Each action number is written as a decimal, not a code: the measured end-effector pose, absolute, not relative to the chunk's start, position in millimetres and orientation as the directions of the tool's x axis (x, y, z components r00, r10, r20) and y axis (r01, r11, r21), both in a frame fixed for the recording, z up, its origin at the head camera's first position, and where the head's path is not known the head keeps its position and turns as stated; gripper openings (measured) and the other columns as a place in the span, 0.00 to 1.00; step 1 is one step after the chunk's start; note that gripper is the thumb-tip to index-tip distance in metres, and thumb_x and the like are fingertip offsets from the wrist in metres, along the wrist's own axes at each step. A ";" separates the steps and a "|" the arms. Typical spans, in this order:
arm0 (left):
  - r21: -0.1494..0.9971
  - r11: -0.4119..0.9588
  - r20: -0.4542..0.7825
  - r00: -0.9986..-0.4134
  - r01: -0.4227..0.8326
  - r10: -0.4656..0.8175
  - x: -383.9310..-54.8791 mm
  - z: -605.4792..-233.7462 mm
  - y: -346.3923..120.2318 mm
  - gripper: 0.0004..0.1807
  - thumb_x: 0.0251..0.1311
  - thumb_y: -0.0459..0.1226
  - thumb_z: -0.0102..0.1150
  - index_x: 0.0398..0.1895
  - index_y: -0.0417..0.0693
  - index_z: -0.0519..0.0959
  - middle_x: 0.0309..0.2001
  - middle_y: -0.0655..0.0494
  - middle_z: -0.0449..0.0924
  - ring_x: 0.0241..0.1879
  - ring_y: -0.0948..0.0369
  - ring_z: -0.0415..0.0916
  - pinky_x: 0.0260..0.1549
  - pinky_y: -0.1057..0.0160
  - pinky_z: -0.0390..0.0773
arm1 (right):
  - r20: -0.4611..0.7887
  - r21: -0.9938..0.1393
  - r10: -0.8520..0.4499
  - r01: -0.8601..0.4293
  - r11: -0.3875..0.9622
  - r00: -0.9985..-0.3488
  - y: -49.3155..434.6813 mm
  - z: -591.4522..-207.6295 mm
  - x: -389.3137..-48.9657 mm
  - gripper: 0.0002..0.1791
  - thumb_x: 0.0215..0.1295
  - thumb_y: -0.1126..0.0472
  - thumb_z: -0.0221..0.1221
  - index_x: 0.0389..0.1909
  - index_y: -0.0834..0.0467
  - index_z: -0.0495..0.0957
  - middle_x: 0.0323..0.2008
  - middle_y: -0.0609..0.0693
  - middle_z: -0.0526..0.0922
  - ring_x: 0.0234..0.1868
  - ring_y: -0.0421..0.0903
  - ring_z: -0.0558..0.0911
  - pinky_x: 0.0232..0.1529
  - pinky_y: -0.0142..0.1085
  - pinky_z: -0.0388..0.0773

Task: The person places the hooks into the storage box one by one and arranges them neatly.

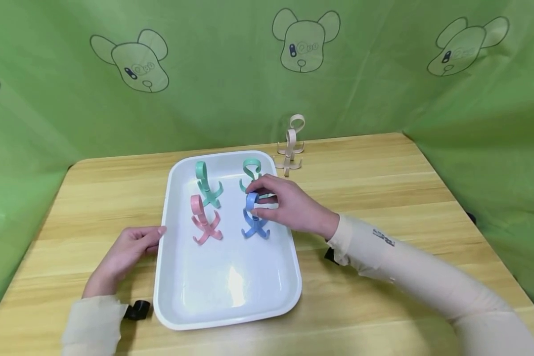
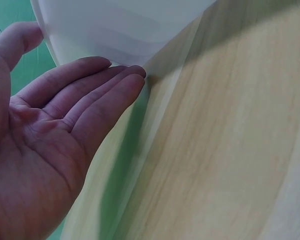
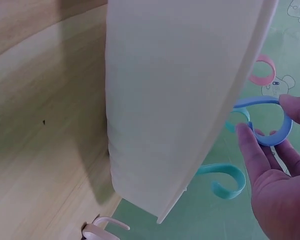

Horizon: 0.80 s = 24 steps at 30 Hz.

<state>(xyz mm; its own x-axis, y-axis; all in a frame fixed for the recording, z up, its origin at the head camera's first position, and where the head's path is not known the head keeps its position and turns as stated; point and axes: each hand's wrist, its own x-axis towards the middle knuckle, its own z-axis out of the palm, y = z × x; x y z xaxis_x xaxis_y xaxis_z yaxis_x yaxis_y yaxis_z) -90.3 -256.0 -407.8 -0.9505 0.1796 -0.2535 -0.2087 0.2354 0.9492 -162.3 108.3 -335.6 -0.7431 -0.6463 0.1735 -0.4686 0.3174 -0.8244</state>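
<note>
Inside the white tray [image 1: 222, 277], a blue four-pronged hanger hook [image 1: 254, 228] stands upright. My right hand [image 1: 289, 205] pinches its curved top between thumb and fingers, seen close up in the right wrist view as a blue loop [image 3: 282, 136]. Just beyond is a green hook [image 1: 251, 162], partly hidden by that hand. Another green hook [image 1: 209, 190] and a pink hook [image 1: 204, 225] stand on the tray's left side. My left hand [image 1: 131, 249] touches the left rim with its thumb; its fairly straight fingers [image 2: 97, 100] rest against the outer wall.
Two beige hooks [image 1: 290, 153] stand on the wooden table [image 1: 360, 183] behind the tray's far right corner. A green curtain [image 1: 231, 99] printed with bear heads hangs behind the table and down both sides.
</note>
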 end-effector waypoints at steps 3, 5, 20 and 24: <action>0.950 0.231 -0.256 -0.950 -0.212 0.178 -89.5 -408.5 -256.2 0.27 0.74 0.44 0.51 0.56 0.24 0.74 0.53 0.34 0.78 0.45 0.60 0.83 0.47 0.65 0.80 | 0.164 -0.826 -0.650 -0.463 0.320 -0.742 108.5 -335.6 -162.2 0.19 0.60 0.69 0.67 0.52 0.64 0.76 0.47 0.50 0.76 0.51 0.45 0.80 0.53 0.32 0.78; 0.951 0.226 -0.256 -0.950 -0.213 0.179 -88.9 -408.9 -256.0 0.26 0.74 0.44 0.51 0.56 0.24 0.73 0.53 0.34 0.78 0.45 0.60 0.83 0.47 0.64 0.80 | 0.157 -0.826 -0.653 -0.461 0.324 -0.741 108.7 -336.0 -161.9 0.19 0.60 0.69 0.67 0.52 0.64 0.76 0.47 0.50 0.76 0.51 0.46 0.80 0.54 0.33 0.77; 0.951 0.238 -0.243 -0.952 -0.196 0.185 -91.4 -410.9 -255.9 0.27 0.73 0.45 0.52 0.56 0.25 0.74 0.53 0.34 0.78 0.46 0.59 0.82 0.47 0.65 0.80 | 0.198 -0.816 -0.682 -0.504 0.283 -0.704 117.8 -336.6 -164.5 0.21 0.61 0.64 0.68 0.54 0.61 0.76 0.51 0.53 0.76 0.52 0.45 0.77 0.56 0.35 0.76; 0.948 0.240 -0.253 -0.950 -0.207 0.182 -91.0 -407.5 -255.7 0.27 0.73 0.45 0.51 0.57 0.26 0.74 0.53 0.34 0.78 0.46 0.59 0.82 0.47 0.65 0.80 | 0.245 -0.824 -0.663 -0.512 0.242 -0.708 122.6 -332.7 -166.8 0.18 0.63 0.65 0.67 0.53 0.61 0.76 0.50 0.51 0.77 0.53 0.45 0.77 0.56 0.37 0.77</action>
<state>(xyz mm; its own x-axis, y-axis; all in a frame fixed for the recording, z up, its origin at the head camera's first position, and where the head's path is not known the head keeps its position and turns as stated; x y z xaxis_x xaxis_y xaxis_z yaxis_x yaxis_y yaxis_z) -91.0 -255.7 -407.5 -0.9502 0.1817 -0.2532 -0.2068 0.2402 0.9484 -166.8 122.6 -332.7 -0.7077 -0.6625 0.2453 -0.5124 0.2423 -0.8238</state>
